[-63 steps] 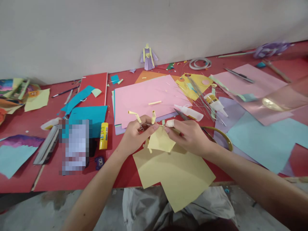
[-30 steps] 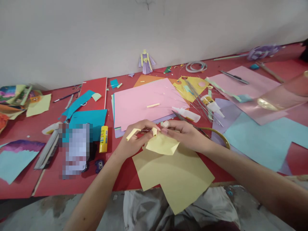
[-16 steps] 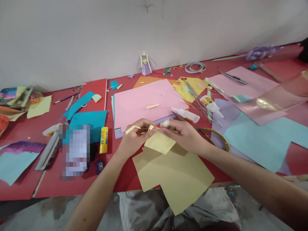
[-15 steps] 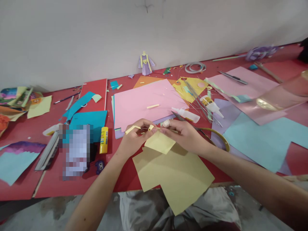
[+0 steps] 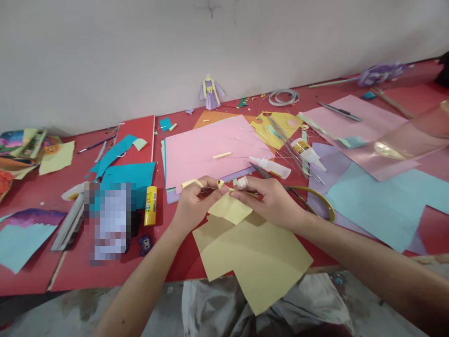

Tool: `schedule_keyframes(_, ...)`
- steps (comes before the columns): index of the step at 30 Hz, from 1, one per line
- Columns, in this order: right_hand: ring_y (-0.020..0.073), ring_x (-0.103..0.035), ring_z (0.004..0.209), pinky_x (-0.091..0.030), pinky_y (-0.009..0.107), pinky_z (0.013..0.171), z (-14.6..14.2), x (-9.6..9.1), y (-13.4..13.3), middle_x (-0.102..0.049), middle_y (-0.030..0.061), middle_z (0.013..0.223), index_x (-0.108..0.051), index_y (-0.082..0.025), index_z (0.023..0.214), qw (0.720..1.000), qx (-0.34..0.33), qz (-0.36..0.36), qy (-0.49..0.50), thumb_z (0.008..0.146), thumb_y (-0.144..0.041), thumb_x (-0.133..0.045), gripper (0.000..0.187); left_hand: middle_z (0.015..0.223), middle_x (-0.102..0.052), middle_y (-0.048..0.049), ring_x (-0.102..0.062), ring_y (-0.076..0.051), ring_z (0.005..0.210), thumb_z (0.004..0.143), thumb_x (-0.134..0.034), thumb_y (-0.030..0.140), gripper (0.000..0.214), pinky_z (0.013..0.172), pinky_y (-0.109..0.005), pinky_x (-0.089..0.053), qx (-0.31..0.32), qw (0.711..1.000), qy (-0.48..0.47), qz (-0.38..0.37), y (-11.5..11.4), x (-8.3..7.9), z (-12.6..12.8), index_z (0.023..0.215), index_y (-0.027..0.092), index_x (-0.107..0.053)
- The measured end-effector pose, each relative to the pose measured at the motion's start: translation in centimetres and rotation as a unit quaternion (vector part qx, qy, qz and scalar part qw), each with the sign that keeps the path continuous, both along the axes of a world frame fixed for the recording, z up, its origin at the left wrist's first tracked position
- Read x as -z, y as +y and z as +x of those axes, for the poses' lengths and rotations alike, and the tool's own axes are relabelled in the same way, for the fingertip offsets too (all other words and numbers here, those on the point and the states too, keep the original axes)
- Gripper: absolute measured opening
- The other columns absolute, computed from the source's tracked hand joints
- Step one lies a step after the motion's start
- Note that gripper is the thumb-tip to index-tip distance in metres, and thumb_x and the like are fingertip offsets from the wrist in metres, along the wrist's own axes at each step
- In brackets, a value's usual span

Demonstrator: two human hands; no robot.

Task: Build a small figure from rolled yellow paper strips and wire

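Observation:
My left hand (image 5: pixel 192 203) and my right hand (image 5: pixel 271 199) meet above the table edge, both closed in a pinch on a small sheet of pale yellow paper (image 5: pixel 230 208). At the sheet's upper edge, by my left fingertips, a small yellow paper roll (image 5: pixel 220 183) shows its open end. A thin yellow paper tube (image 5: pixel 190 185) with fine wire beside it lies across my left fingers. White wrapping (image 5: pixel 242 182) covers one right fingertip. Beneath the hands, larger yellow paper (image 5: pixel 259 262) overhangs the edge. Scissors (image 5: pixel 321 201) with yellow handles lie beside my right hand, partly hidden.
Pink sheets (image 5: pixel 206 140) lie ahead, bearing another paper tube (image 5: pixel 222 155). Glue bottles (image 5: pixel 275 167) and thin wires are to the right. A glue stick (image 5: pixel 150 206) lies left. Against the wall stands a paper dress figure (image 5: pixel 211 93). A transparent bottle (image 5: pixel 414 135) is far right.
My fingers have shifted slightly around the small yellow sheet, and the paper tube at my left hand has tilted flatter. Both hands keep their pinch.

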State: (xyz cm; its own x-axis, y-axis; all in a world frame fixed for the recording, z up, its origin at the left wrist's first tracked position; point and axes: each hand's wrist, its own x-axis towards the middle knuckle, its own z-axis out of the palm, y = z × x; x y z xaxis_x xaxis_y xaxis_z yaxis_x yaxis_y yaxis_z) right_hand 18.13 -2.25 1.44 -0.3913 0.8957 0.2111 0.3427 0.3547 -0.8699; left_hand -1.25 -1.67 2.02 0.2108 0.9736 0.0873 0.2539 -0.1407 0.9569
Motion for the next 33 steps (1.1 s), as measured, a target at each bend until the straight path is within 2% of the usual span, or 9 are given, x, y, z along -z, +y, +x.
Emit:
schedule_keyframes(8,0.0074,-0.033,0.051,-0.026,0.022,0.05,0.1,0.3,0.3,-0.032,-0.007,0.055,-0.032,-0.02,0.064,0.999,-0.004,0.033,-0.023,0.097,-0.032,-0.048,0.039,0.066,-0.063,0.0038,-0.056,-0.007,0.06,0.077,-0.075,0.026,0.012,0.054,-0.014,-0.043,0.002,1.0,-0.008,-0.013,0.1,0.1,-0.1,0.075,0.017,-0.067)
schedule_keyframes(12,0.0074,-0.038,0.052,-0.029,0.021,0.052,0.0,0.5,0.1,-0.04,-0.0061,0.056,-0.039,-0.019,0.064,0.997,0.013,0.059,-0.05,0.096,-0.031,-0.052,0.036,0.065,-0.061,0.0042,-0.053,-0.006,0.058,0.079,-0.073,0.027,0.012,0.054,-0.015,-0.041,0.011,1.0,-0.013,-0.013,0.1,0.5,-0.2,0.074,0.018,-0.067)
schedule_keyframes(17,0.0088,-0.049,0.055,-0.034,0.02,0.054,0.0,0.7,-0.1,-0.057,-0.0025,0.063,-0.058,-0.018,0.077,0.993,0.037,0.077,-0.077,0.094,-0.032,-0.055,0.023,0.063,-0.053,0.0042,-0.047,-0.007,0.055,0.08,-0.072,0.033,0.018,0.051,-0.017,-0.037,-0.024,0.999,-0.017,-0.034,0.2,0.9,-0.3,0.075,0.017,-0.064)
schedule_keyframes(24,0.0099,-0.049,0.05,-0.034,0.023,0.053,0.0,1.2,-0.4,-0.06,-0.0007,0.057,-0.068,-0.019,0.081,0.972,0.118,0.178,-0.099,0.096,-0.038,-0.051,0.03,0.061,-0.048,0.0047,-0.04,-0.006,0.053,0.077,-0.074,0.035,0.026,0.049,-0.017,-0.032,-0.042,0.998,-0.034,-0.034,0.4,0.6,0.1,0.069,0.016,-0.06)
schedule_keyframes(29,0.0124,-0.055,0.056,-0.04,0.024,0.056,0.0,1.2,-0.5,-0.068,0.0026,0.066,-0.069,-0.02,0.082,0.971,0.146,0.175,-0.076,0.094,-0.04,-0.055,0.027,0.061,-0.048,0.0049,-0.041,-0.006,0.053,0.077,-0.074,0.037,0.027,0.048,-0.016,-0.033,-0.04,0.996,-0.062,-0.051,0.4,0.8,0.1,0.068,0.016,-0.058)
schedule_keyframes(33,0.0125,-0.055,0.059,-0.04,0.023,0.055,0.1,0.7,-0.4,-0.068,0.0027,0.07,-0.067,-0.019,0.08,0.983,0.131,0.122,-0.034,0.093,-0.042,-0.056,0.028,0.061,-0.051,0.0043,-0.045,-0.006,0.055,0.076,-0.075,0.04,0.03,0.05,-0.016,-0.036,-0.04,0.994,-0.084,-0.059,0.4,0.8,0.2,0.069,0.016,-0.059)
